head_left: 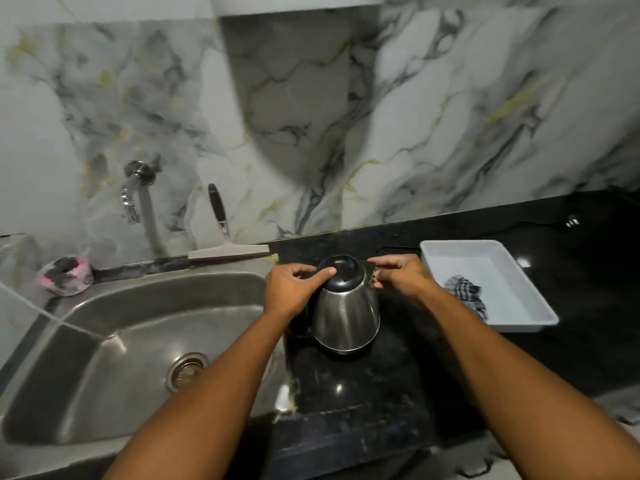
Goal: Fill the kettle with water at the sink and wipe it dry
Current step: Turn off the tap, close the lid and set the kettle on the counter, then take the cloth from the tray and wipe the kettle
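Note:
A steel kettle (348, 320) with a black lid stands upright on the black counter, just right of the steel sink (114, 344). My left hand (292, 291) wraps the kettle's handle side, its thumb resting on the lid. My right hand (398, 277) pinches the kettle's rim at the spout side. A wall tap (133, 194) hangs over the sink's far left. A checked cloth (465, 294) lies in a white tray (519, 310) to the right of the kettle.
A squeegee (225, 237) leans against the marble wall behind the sink. A pink and black scrubber (65, 275) sits at the sink's back left corner. A black cable and plug (571, 221) lie on the counter at the far right.

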